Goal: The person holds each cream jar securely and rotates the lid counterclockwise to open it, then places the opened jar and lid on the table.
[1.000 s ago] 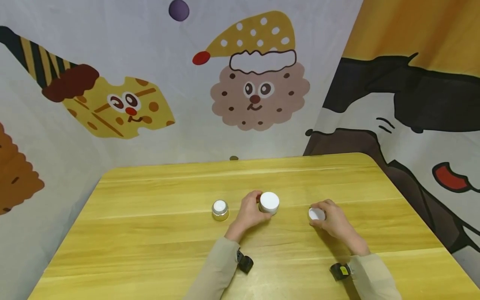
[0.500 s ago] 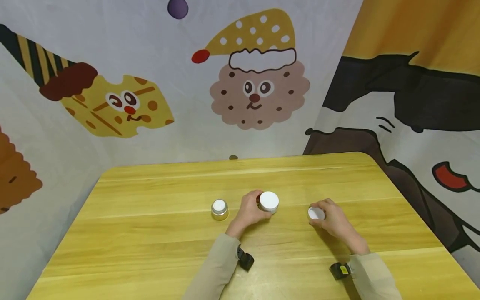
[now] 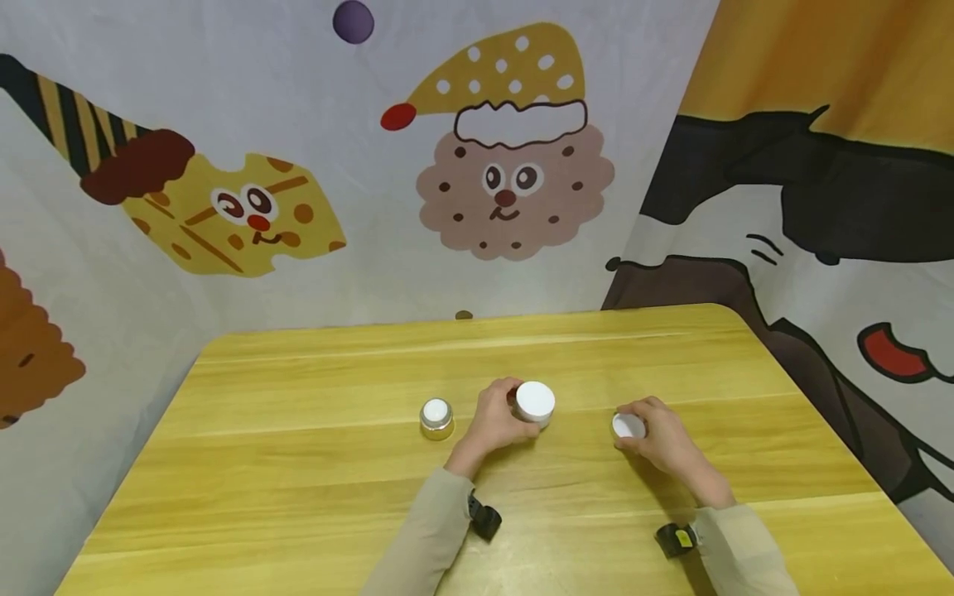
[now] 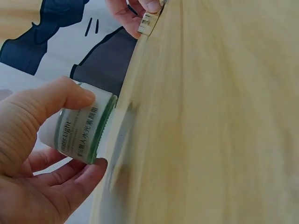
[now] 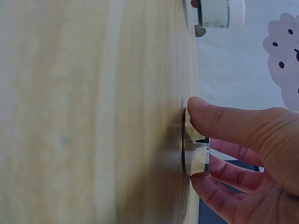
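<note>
My left hand point(image 3: 497, 416) grips a cream jar point(image 4: 79, 126) by its sides, thumb on one side and fingers on the other. This jar has a white lid point(image 3: 535, 401), a printed white label and a greenish glass base, held close over the table. To its right, my right hand point(image 3: 666, 436) pinches a shiny gold jar lid point(image 5: 198, 149) between thumb and fingers. The lid sits right at the tabletop, its white inside point(image 3: 628, 425) facing up. Left of my left hand stands a smaller gold jar point(image 3: 436, 420) with a white top, touched by neither hand.
The wooden table point(image 3: 298, 480) has rounded far corners. Behind it hangs a pale cloth point(image 3: 373, 281) printed with cartoon food figures. A black wrist camera point(image 3: 485, 521) is on the left wrist, and another black camera point(image 3: 675, 540) is on the right.
</note>
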The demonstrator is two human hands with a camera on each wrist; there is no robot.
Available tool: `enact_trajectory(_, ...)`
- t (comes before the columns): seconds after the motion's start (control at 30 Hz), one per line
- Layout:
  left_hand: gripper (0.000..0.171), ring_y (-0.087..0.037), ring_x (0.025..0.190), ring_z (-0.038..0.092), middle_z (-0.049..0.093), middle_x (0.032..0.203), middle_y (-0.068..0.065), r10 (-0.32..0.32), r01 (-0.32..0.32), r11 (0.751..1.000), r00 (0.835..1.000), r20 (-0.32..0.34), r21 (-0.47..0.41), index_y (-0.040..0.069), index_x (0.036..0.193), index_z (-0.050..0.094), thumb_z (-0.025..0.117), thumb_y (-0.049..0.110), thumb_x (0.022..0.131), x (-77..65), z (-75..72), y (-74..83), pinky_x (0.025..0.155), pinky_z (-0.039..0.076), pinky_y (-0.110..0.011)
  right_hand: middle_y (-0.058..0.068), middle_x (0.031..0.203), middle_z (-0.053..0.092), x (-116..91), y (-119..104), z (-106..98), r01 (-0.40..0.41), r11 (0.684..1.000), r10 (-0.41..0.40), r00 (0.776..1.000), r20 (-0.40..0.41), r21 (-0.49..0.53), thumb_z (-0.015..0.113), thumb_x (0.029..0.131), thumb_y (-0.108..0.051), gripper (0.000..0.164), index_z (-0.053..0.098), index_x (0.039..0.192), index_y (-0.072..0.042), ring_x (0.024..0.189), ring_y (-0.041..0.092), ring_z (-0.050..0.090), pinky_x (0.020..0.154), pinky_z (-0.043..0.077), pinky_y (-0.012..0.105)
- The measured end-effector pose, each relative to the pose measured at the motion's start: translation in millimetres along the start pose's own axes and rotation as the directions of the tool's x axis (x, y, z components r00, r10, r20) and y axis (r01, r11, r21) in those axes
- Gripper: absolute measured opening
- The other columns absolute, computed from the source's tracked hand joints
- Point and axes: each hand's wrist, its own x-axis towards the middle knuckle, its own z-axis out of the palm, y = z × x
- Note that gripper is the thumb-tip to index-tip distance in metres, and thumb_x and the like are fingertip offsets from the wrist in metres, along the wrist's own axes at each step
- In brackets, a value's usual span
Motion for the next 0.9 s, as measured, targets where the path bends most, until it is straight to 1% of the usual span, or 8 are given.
enact_trajectory(0.17, 0.061, -0.024, 0.093, 0.057, 0.06, 0.103, -0.012, -0.015, 0.012, 0.998, 0.998, -0.064, -0.059, -0.005, 0.114, 0.057, 0.081, 0.009, 0.059, -2.4, -4.2, 5.5, 0.081, 0.05, -0.031, 0.019, 0.096, 0.058, 0, 0, 1, 0.005, 1.0, -0.005, 1.0, -0.003, -0.002, 0.082, 0.067, -0.006, 0.041, 0.065, 0.102, 0.006, 0.078, 0.029, 0.056, 0.064, 0.05, 0.043)
enact_trajectory(0.33, 0.058, -0.024, 0.09, 0.057, 0.059, 0.099, -0.012, 0.031, -0.047, 0.992, 0.99, -0.137, -0.113, -0.006, 0.111, 0.058, 0.08, 0.006, 0.058, -4.5, -12.3, 14.0, 0.072, 0.052, -0.025, 0.02, 0.097, 0.058, -1, 1, 1, 0.002, 1.0, -0.002, 1.0, 0.001, 0.009, 0.081, 0.067, -0.006, 0.041, 0.065, 0.103, 0.007, 0.079, 0.03, 0.056, 0.064, 0.05, 0.043)
enact_trajectory(0.43, 0.056, -0.023, 0.09, 0.056, 0.059, 0.098, -0.012, 0.045, -0.068, 0.988, 0.985, -0.165, -0.138, -0.006, 0.11, 0.059, 0.079, 0.005, 0.059, -5.8, -18.0, 19.9, 0.069, 0.052, -0.022, 0.02, 0.098, 0.058, -1, 0, 1, 0.0, 1.0, 0.0, 1.0, 0.003, 0.013, 0.081, 0.068, -0.006, 0.042, 0.065, 0.104, 0.007, 0.08, 0.03, 0.056, 0.064, 0.05, 0.043)
enact_trajectory(0.53, 0.054, -0.023, 0.09, 0.056, 0.059, 0.098, -0.011, 0.055, -0.08, 0.987, 0.982, -0.181, -0.136, -0.005, 0.109, 0.06, 0.079, 0.006, 0.059, -7.6, -24.0, 25.5, 0.067, 0.051, -0.022, 0.02, 0.098, 0.058, -1, 0, 1, 0.006, 1.0, -0.006, 1.0, 0.002, 0.006, 0.081, 0.068, -0.006, 0.041, 0.064, 0.104, 0.006, 0.08, 0.031, 0.056, 0.064, 0.051, 0.044)
enact_trajectory(0.7, 0.053, -0.022, 0.088, 0.056, 0.059, 0.097, -0.011, 0.078, -0.104, 0.987, 0.976, -0.205, -0.123, -0.004, 0.108, 0.061, 0.079, 0.008, 0.059, -10.5, -33.4, 33.8, 0.067, 0.053, -0.025, 0.02, 0.098, 0.057, -1, -2, 0, 0.026, 1.0, -0.026, 1.0, -0.005, -0.017, 0.081, 0.068, -0.006, 0.04, 0.064, 0.103, 0.006, 0.081, 0.033, 0.057, 0.065, 0.051, 0.047)
enact_trajectory(0.8, 0.055, -0.021, 0.09, 0.056, 0.059, 0.099, -0.01, 0.069, -0.099, 0.987, 0.973, -0.22, -0.125, -0.003, 0.111, 0.06, 0.079, 0.008, 0.06, -12.3, -39.4, 39.3, 0.068, 0.054, -0.028, 0.023, 0.099, 0.056, -2, -5, 0, 0.027, 0.999, -0.026, 1.0, 0.008, -0.026, 0.079, 0.069, -0.005, 0.04, 0.063, 0.104, 0.007, 0.082, 0.035, 0.058, 0.065, 0.052, 0.047)
enact_trajectory(0.9, 0.057, -0.022, 0.091, 0.056, 0.059, 0.101, -0.011, 0.062, -0.093, 0.988, 0.97, -0.235, -0.125, -0.003, 0.113, 0.06, 0.079, 0.007, 0.061, -13.6, -45.2, 44.5, 0.069, 0.055, -0.032, 0.026, 0.102, 0.055, -3, -6, 0, 0.017, 0.999, -0.016, 0.999, 0.03, -0.028, 0.077, 0.07, -0.003, 0.041, 0.061, 0.106, 0.008, 0.083, 0.036, 0.057, 0.063, 0.052, 0.046)
